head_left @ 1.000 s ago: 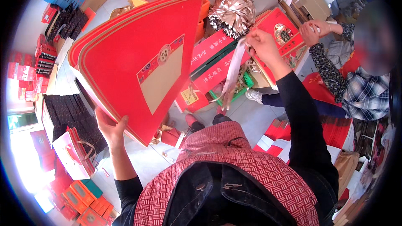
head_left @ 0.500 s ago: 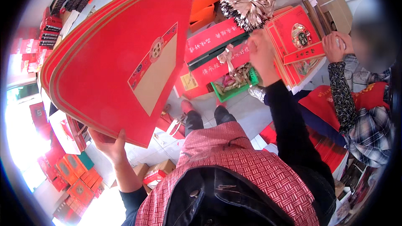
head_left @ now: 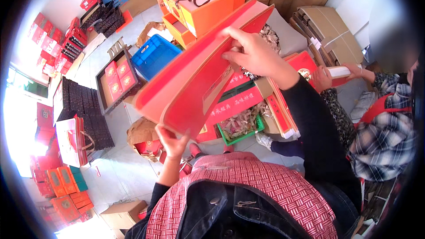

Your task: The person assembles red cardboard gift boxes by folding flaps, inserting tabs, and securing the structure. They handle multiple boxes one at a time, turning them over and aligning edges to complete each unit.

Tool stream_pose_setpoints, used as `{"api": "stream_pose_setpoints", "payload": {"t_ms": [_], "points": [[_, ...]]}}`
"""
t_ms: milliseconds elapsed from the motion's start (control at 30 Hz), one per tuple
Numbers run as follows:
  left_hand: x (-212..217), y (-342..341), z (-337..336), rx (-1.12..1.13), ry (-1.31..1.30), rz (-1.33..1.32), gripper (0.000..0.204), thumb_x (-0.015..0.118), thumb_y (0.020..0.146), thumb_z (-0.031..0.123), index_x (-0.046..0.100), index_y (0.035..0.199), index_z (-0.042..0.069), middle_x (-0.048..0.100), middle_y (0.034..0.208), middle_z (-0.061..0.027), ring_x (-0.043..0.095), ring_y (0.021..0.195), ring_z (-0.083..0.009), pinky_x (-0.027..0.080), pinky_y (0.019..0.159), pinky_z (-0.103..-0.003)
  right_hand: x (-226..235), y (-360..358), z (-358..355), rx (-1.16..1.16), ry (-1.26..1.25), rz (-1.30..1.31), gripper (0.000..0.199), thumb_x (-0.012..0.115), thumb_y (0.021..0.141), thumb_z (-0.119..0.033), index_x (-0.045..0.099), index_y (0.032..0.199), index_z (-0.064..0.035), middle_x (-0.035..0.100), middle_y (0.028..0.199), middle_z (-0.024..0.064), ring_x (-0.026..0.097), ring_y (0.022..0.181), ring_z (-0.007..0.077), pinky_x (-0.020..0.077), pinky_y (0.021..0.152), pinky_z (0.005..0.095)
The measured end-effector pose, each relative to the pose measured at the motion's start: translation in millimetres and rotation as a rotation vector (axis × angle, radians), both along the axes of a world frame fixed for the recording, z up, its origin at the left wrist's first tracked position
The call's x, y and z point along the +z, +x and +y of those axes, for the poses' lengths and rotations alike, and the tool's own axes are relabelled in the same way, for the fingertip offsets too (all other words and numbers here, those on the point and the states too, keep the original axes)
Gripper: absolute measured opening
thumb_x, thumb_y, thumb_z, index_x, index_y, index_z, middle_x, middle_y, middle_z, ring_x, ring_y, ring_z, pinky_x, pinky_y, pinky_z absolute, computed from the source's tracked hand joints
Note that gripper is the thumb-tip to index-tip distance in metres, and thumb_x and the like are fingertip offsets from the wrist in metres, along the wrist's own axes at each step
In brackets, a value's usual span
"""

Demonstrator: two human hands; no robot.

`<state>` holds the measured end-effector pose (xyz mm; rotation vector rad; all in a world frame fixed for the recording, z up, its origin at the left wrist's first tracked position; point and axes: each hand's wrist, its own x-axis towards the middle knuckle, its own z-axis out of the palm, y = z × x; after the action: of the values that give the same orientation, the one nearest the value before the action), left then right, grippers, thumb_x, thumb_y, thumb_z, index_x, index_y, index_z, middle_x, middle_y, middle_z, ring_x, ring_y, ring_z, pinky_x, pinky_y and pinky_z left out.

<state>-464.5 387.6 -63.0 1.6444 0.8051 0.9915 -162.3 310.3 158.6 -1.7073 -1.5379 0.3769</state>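
Two red cardboard sheets (head_left: 195, 102) with rounded corners and tan edges are tilted in front of me, a gap showing between them. My left hand (head_left: 173, 142) grips their lower corner, thumb over the near sheet. At the upper edge, my right hand (head_left: 259, 57) pinches the near sheet between thumb and fingers. Just behind and below the sheets, red boxes with white lettering (head_left: 234, 106) stand partly hidden. A green basket (head_left: 241, 137) filled with ribbons sits beside them.
Orange gift boxes (head_left: 195, 6), a blue crate (head_left: 155, 57) and a black-edged tray of red boxes (head_left: 119, 82) lie ahead and left. At the right a co-worker's hands (head_left: 325, 77) hold a box beside stacked red sheets (head_left: 281, 110). A paper bag (head_left: 141, 135) stands on the floor.
The sheets have swung from my left toward the middle and turned more edge-on. My right hand has moved from above the ribboned boxes onto the sheets. My view has shifted left.
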Motion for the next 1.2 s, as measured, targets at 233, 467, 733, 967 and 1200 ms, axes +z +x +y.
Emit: {"api": "stream_pose_setpoints", "payload": {"t_ms": [233,467,733,967,1200], "points": [[84,-26,7,-0.164,0.168,-0.23,0.075,0.066,0.073,0.01,0.026,0.135,-0.001,0.025,0.143,-0.02,0.027,0.132,-0.032,0.022,0.108,-0.044,-114,-37,-29,0.129,-0.096,-0.174,0.013,0.062,0.078,-0.011,0.054,0.087,-0.0063,0.06,0.07,0.0166,0.062,0.069,0.0348,0.0466,0.059,0.0433],[137,147,24,-0.486,0.376,0.709,0.045,0.064,0.08,0.025,0.052,0.117,0.0,0.063,0.099,-0.0174,0.062,0.094,-0.0262,0.048,0.081,-0.034,-152,-100,-23,0.201,-0.219,-0.218,0.013,0.055,0.083,-0.018,0.05,0.085,-0.0061,0.059,0.067,0.017,0.061,0.068,0.037,0.0447,0.059,0.0498],[54,174,46,-0.518,0.04,0.597,0.022,0.06,0.079,0.018,0.064,0.089,-0.002,0.065,0.077,-0.0122,0.062,0.07,-0.0179,0.048,0.063,-0.033,-141,-56,-53,-0.172,-0.172,0.723,0.021,0.051,0.089,-0.009,0.056,0.108,-0.0034,0.063,0.077,0.0068,0.059,0.061,0.0104,0.0469,0.055,0.0251],[59,135,48,-0.533,-0.232,0.531,0.018,0.056,0.084,0.011,0.064,0.091,-0.003,0.064,0.079,-0.0052,0.059,0.07,-0.0113,0.047,0.064,-0.027,-135,-36,-50,-0.099,-0.028,0.947,0.032,0.046,0.087,0.002,0.053,0.118,0.005,0.063,0.105,0.0177,0.065,0.091,0.0197,0.0527,0.078,0.0288],[37,109,68,-0.525,-0.295,0.493,0.018,0.053,0.084,0.009,0.064,0.091,-0.003,0.063,0.08,-0.0024,0.057,0.073,-0.0089,0.045,0.065,-0.025,-139,-48,3,-0.262,-0.143,0.604,0.013,0.06,0.083,-0.005,0.064,0.091,0.0039,0.068,0.08,0.0116,0.065,0.068,0.0124,0.0514,0.058,0.0247]]}}
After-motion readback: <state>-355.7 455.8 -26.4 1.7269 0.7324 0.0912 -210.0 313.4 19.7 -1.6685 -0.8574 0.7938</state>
